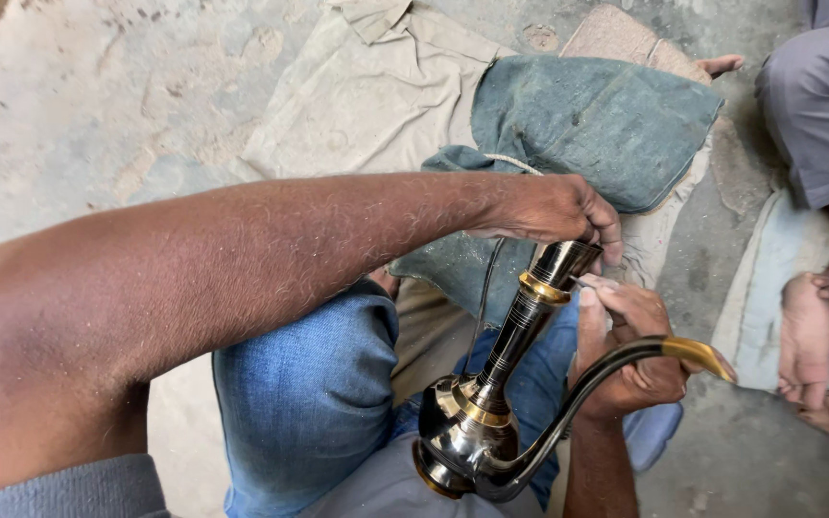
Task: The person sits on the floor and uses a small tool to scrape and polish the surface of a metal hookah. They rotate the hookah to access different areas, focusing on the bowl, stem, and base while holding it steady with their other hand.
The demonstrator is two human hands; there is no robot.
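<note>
A black metal ewer (491, 403) with brass bands, a long neck and a curved brass-tipped spout (698, 353) rests upright on my lap. My left hand (554, 211) reaches across and grips the flared top of its neck (563, 264). Just behind the neck, my right hand (626, 345) pinches a thin metal tool (587, 282) whose tip touches the neck just below the rim. A thin wire (484, 302) hangs down beside the neck. My knee in blue jeans (309, 384) is beneath my left forearm.
A teal cloth sack (597, 125) and a beige cloth (367, 96) lie on the concrete floor ahead. At the right sits another person in grey clothing (817, 105), with their bare foot (808, 336) on a pale cushion (760, 297).
</note>
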